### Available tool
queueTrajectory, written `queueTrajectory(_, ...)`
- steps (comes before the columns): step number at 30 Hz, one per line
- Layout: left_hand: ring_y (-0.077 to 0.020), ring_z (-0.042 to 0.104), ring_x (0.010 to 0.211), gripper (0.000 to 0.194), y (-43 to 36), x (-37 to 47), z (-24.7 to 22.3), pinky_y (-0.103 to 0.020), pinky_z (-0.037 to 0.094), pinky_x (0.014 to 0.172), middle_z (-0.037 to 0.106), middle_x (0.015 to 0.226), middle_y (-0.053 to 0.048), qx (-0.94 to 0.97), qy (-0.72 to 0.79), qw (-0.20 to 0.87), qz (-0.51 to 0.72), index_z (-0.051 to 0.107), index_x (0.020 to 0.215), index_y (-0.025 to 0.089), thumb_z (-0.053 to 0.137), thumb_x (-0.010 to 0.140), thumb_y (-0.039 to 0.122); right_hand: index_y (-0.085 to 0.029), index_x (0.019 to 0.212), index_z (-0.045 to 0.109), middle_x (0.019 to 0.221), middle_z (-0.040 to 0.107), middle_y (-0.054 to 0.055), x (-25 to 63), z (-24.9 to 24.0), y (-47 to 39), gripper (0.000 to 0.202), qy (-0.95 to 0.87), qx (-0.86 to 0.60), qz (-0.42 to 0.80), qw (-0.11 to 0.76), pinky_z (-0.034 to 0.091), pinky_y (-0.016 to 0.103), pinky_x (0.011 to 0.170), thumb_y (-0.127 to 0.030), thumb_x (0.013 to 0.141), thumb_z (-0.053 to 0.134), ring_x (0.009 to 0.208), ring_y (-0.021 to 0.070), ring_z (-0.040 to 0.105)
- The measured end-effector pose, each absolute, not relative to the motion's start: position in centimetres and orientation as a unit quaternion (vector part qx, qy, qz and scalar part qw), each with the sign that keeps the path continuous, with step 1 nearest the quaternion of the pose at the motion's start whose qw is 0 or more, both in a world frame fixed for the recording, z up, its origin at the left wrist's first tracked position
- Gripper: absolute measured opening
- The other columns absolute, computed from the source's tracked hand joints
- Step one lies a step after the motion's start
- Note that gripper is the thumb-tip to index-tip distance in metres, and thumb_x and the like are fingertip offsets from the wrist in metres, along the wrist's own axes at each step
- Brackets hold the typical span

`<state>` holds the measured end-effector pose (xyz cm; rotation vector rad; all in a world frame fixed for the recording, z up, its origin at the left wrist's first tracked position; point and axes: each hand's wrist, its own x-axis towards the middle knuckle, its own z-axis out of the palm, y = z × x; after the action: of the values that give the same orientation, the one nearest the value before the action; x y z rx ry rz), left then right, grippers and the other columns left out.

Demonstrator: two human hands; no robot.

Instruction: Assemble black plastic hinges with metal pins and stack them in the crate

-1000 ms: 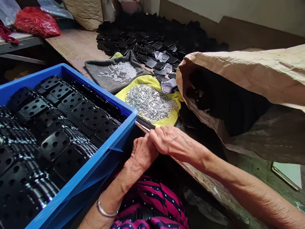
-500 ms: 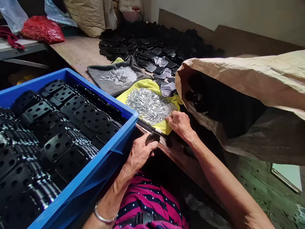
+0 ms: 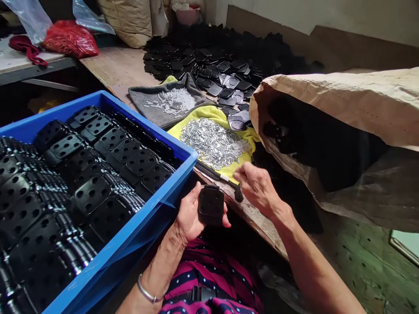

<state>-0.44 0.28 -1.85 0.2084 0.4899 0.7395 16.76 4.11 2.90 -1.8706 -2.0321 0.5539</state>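
Both forearms are bare, with no sleeves reaching into view and no gloves on either hand. The left hand [image 3: 188, 216] shows no rings that can be made out, and its wrist carries a thin, plain silver bangle [image 3: 148, 293] that sits loosely around the arm. The right hand [image 3: 258, 188] and its wrist are bare of jewellery. Below the arms shows a garment [image 3: 212, 285] in magenta and dark navy stripes, sprinkled with small white dots, crossed by a dark strap with a black plastic buckle [image 3: 196, 294].

pale wall [image 3: 327, 15], worn wooden table [image 3: 111, 65]
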Motion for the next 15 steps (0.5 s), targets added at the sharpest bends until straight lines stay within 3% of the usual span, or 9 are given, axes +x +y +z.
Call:
queueTrajectory(3, -0.0238, 0.066, 0.059, 0.059, 0.1, -0.4, -2.2, -0.042, 0.051, 0.062, 0.068, 0.074, -0.013, 0.090, 0.254, 0.902, 0.337, 0.063, 0.090, 0.010, 0.024, 0.089, 0.054, -0.019, 0.069, 0.048, 0.051, 0.050, -0.002, 16.4, 3.2, 1.7, 0.019, -0.703, -0.558, 0.378, 0.227, 0.035, 0.022, 0.049, -0.027, 0.086, 0.044, 0.046, 0.0098, 0.045)
queueTrajectory(5, -0.0222, 0.064, 0.054, 0.058, 0.0, -0.3, -2.3, -0.039, 0.051, 0.058, 0.068, 0.071, -0.012, 0.084, 0.267, 0.903, 0.327, 0.062, 0.092, 0.011, 0.024, 0.089, 0.054, -0.019, 0.068, 0.047, 0.048, 0.047, -0.004, 16.3, 3.0, 1.0, 0.021, -0.681, -0.539, 0.434, 0.239, 0.033, 0.021, 0.046, -0.029, 0.086, 0.044, 0.043, 0.0088, 0.042)
queueTrajectory(11, -0.0233, 0.064, 0.052, 0.058, -0.4, 0.0, -2.1, -0.035, 0.049, 0.050, 0.067, 0.068, -0.012, 0.104, 0.285, 0.902, 0.308, 0.061, 0.090, 0.010, 0.024, 0.088, 0.055, -0.017, 0.068, 0.049, 0.044, 0.044, -0.005, 16.5, 2.6, 1.1, 0.020, -0.633, -0.540, 0.509, 0.219, 0.030, 0.020, 0.043, -0.031, 0.083, 0.047, 0.039, 0.0078, 0.040)
queueTrajectory(15, -0.0248, 0.065, 0.052, 0.055, -0.6, 0.1, -1.9, -0.036, 0.050, 0.050, 0.067, 0.066, -0.012, 0.131, 0.313, 0.890, 0.305, 0.060, 0.087, 0.011, 0.025, 0.089, 0.054, -0.017, 0.066, 0.049, 0.047, 0.044, -0.005, 17.0, 2.7, 1.4, 0.018, -0.668, -0.539, 0.475, 0.195, 0.028, 0.020, 0.043, -0.025, 0.082, 0.048, 0.041, 0.0071, 0.038)
